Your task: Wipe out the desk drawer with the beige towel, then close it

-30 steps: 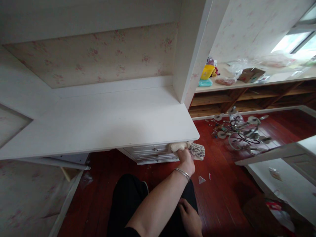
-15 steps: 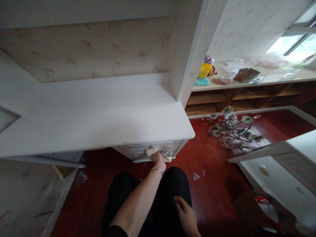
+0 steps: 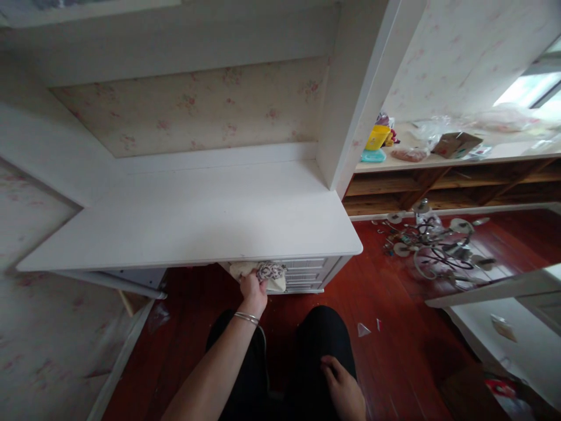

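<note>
1. Pale wallpaper with pink flowers (image 3: 26,316) and a dark red plank floor (image 3: 394,374) surround a white desk with a rounded front corner (image 3: 219,216).
2. On the left hand (image 3: 254,292), the fingers are clamped on a bunched cream cloth with a grey-brown pattern (image 3: 272,271); the thumb shows, but the cloth hides some fingertips.
3. Cloth and fingers are just below the desktop's front edge, over the left part of the white panelled drawer fronts (image 3: 305,275). That edge overhangs the fingers, and the cloth covers part of the drawers.
4. Behind those fingers, thin silver bangles (image 3: 246,317) circle the wrist.
5. Right hand (image 3: 346,392): it rests on the black-trousered knee (image 3: 326,333), thumb and forefinger near each other. How far the other fingers are bent I cannot tell.
6. Right of both hands' fingers, a clear triangular scrap (image 3: 363,330) lies on the floor; farther off sprawls a many-armed metal light fixture (image 3: 451,251).
7. Well beyond the fingers, up to the right, a low wooden shelf unit (image 3: 390,184) carries a yellow plastic tub (image 3: 377,138) and a brown cardboard box (image 3: 456,144).
</note>
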A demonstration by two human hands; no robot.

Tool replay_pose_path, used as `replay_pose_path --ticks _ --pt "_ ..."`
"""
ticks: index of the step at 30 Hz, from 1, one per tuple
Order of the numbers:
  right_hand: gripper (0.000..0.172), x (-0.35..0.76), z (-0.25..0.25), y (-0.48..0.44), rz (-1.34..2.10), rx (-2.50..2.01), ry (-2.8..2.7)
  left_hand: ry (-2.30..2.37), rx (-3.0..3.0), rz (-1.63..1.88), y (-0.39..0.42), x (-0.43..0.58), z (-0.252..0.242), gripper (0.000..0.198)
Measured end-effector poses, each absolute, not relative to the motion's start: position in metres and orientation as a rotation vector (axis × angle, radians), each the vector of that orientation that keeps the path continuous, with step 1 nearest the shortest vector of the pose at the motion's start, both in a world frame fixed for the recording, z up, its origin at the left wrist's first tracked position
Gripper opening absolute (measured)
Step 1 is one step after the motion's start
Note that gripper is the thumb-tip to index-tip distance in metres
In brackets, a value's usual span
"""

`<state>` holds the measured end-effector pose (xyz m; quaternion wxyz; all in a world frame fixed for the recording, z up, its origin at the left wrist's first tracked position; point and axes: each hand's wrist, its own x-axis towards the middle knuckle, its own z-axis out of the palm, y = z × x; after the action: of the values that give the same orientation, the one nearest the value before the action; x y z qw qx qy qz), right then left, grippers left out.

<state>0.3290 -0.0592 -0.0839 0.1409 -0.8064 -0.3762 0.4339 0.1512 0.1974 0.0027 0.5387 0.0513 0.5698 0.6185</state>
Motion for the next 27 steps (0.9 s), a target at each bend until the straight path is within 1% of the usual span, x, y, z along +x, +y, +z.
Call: replay_pose_path --ticks 6,11,15,17,19,21,22,24,27 --pt "0.034 0.328 -0.082 -0.058 1.254 -2.354 -1.091 1.078 0.014 1.394 0.177 0.139 0.055 0.017" --pt "0.034 0.331 -0.083 -0.056 1.265 -2.39 -1.055 1.044 0.046 1.298 0.141 0.122 0.093 0.017" --pt "0.037 0.332 -0.086 -0.056 1.295 -2.383 -1.091 1.036 0.234 1.242 0.137 0.104 0.138 0.021" --pt "0.038 0.333 -0.091 -0.057 1.308 -2.379 -1.106 1.05 0.437 1.269 0.15 0.095 0.163 0.03" --pt "0.038 0.333 -0.096 -0.058 1.309 -2.37 -1.119 1.113 0.701 1.369 0.173 0.086 0.189 0.039" --pt "0.038 0.333 -0.1 -0.059 1.292 -2.37 -1.126 1.251 1.11 1.496 0.203 0.081 0.212 0.037" --pt "0.038 0.333 -0.102 -0.06 1.276 -2.359 -1.135 1.351 1.382 1.466 0.219 0.079 0.223 0.034" --pt "0.039 0.333 -0.103 -0.063 1.244 -2.327 -1.149 1.592 1.878 1.252 0.25 0.081 0.236 0.031" --pt "0.04 0.332 -0.102 -0.065 1.218 -2.304 -1.137 1.731 2.408 0.88 0.286 0.095 0.228 0.044"
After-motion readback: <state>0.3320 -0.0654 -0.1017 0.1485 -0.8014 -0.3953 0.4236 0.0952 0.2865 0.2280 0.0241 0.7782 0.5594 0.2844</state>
